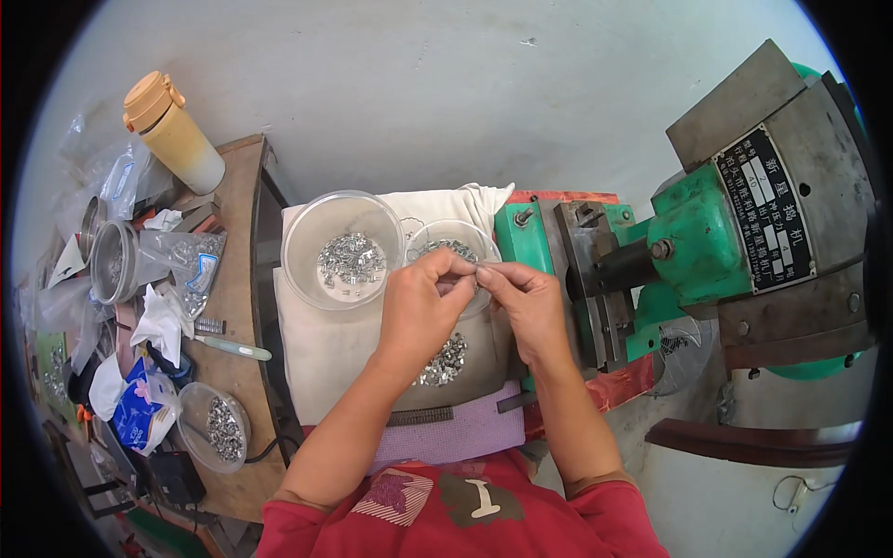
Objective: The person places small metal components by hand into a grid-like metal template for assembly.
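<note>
Both left hand (420, 296) and right hand (528, 299) are held fingertip to fingertip left of the green press (690, 244); any pinched item cannot be told; metal pieces (446, 363) are heaped beneath them, also left of it

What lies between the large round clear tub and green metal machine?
The head view shows a smaller round clear tub of silver metal pieces, partly behind the left hand and right hand.

Illumination moderately bright and diffuse; source out of view. Wall (419, 102) pale, without harsh glare. Metal pieces (352, 259) glint near the cloth's (316, 358) far left corner. Shadow darkens the wooden table's (233, 312) right edge, which bows visibly. Black vignette fills all frame corners.
</note>
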